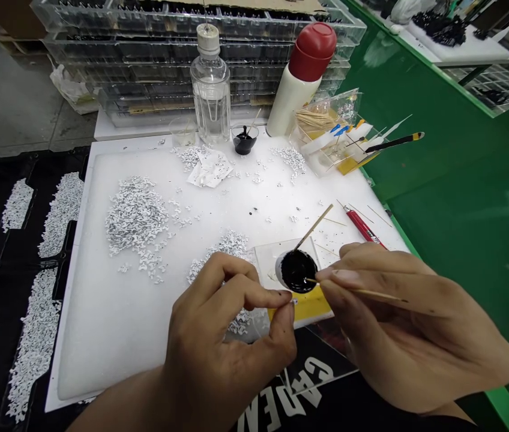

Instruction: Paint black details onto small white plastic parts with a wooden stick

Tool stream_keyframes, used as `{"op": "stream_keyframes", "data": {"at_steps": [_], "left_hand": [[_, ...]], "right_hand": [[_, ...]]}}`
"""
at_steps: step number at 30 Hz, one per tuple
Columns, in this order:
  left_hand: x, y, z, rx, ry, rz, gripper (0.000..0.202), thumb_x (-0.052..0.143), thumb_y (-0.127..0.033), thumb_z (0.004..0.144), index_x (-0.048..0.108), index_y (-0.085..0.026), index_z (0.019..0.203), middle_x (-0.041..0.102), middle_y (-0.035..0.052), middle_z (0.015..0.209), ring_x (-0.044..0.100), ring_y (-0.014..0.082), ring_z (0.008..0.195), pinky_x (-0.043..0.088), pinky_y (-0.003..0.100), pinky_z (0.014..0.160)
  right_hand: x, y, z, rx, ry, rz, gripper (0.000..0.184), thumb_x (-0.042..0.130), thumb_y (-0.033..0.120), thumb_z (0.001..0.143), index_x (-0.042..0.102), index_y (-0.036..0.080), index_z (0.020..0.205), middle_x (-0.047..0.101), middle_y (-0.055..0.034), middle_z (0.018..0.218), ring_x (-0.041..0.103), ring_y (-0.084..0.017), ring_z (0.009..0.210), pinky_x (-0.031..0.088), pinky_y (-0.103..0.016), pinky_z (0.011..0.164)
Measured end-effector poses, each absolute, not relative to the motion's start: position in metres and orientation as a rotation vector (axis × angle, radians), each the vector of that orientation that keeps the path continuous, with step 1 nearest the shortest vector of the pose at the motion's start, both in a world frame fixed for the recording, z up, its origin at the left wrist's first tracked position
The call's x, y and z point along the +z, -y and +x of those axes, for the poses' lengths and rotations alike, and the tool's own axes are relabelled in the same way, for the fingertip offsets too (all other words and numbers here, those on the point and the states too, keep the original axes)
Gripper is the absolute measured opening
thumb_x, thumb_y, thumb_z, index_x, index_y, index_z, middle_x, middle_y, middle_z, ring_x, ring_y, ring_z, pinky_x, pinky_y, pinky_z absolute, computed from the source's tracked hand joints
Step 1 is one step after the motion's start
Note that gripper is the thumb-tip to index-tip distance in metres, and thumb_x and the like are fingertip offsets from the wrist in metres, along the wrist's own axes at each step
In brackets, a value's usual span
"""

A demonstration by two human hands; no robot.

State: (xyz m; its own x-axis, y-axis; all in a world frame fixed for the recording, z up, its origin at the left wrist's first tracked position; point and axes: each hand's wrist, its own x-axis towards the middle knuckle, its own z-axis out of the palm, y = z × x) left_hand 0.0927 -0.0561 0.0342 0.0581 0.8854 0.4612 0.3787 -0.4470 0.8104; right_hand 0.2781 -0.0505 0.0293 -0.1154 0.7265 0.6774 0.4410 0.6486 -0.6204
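My left hand (231, 336) is closed in a pinch, fingertips pressed together beside a small white cup of black paint (298, 271); what the pinch holds is too small to make out. My right hand (416, 324) grips a thin wooden stick (371, 293) whose tip reaches into the black paint. A second wooden stick (314, 226) leans in the cup. The cup stands on a clear plate (272, 261) over a yellow card (308, 306), on a white foam pad (114, 324).
Heaps of tiny white parts (137, 219) lie on the pad and in black trays (33, 336) at left. Behind stand a clear bottle (210, 90), a red-capped white bottle (302, 81), a small black-paint cup (244, 139), a box of sticks and brushes (331, 135), and stacked clear trays (146, 36). A red pen (362, 225) lies right.
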Motion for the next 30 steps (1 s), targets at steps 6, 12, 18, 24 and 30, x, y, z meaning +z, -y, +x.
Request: {"op": "stream_keyframes", "data": {"at_steps": [6,12,18,24,30], "left_hand": [[0.031,0.057,0.092,1.379,-1.255,1.861,0.014,0.068,0.0,0.082,0.068,-0.013,0.078,0.058,-0.0009,0.078,0.061,0.0061,0.071,0.052,0.016,0.064],[0.032,0.057,0.092,1.384,-1.242,1.851,0.012,0.069,-0.001,0.082,0.07,-0.011,0.077,0.059,-0.0007,0.078,0.06,0.0048,0.071,0.051,0.014,0.065],[0.033,0.056,0.091,1.371,-1.239,1.824,0.011,0.071,-0.002,0.082,0.071,-0.011,0.077,0.059,-0.0004,0.078,0.061,0.0044,0.07,0.051,0.014,0.065],[0.031,0.058,0.091,1.374,-1.226,1.822,0.01,0.072,-0.002,0.083,0.072,-0.011,0.079,0.059,-0.0007,0.08,0.061,0.0052,0.071,0.052,0.015,0.065],[0.03,0.058,0.091,1.384,-1.236,1.824,0.01,0.072,-0.001,0.082,0.072,-0.011,0.08,0.059,-0.0008,0.08,0.061,0.0051,0.072,0.052,0.015,0.065]], "right_hand": [[0.032,0.049,0.285,0.388,1.809,-0.966,0.038,0.077,0.0,0.085,0.072,0.019,0.118,0.078,-0.0053,0.097,0.071,-0.019,0.079,0.056,-0.034,0.057],[0.045,0.047,0.29,0.57,1.88,-0.827,0.036,0.071,-0.005,0.086,0.068,0.016,0.116,0.074,-0.0021,0.105,0.069,-0.011,0.079,0.061,-0.033,0.07],[0.044,0.049,0.285,0.613,1.918,-0.782,0.031,0.073,-0.003,0.086,0.066,0.016,0.111,0.074,-0.0014,0.103,0.067,-0.009,0.076,0.058,-0.032,0.067],[0.045,0.049,0.284,0.703,1.894,-0.783,0.036,0.071,-0.008,0.086,0.066,0.015,0.114,0.077,-0.0047,0.1,0.068,-0.011,0.079,0.058,-0.032,0.067],[0.046,0.05,0.284,0.675,1.916,-0.778,0.034,0.071,-0.007,0.086,0.065,0.014,0.112,0.074,-0.0022,0.104,0.066,-0.009,0.08,0.058,-0.031,0.068]]}}
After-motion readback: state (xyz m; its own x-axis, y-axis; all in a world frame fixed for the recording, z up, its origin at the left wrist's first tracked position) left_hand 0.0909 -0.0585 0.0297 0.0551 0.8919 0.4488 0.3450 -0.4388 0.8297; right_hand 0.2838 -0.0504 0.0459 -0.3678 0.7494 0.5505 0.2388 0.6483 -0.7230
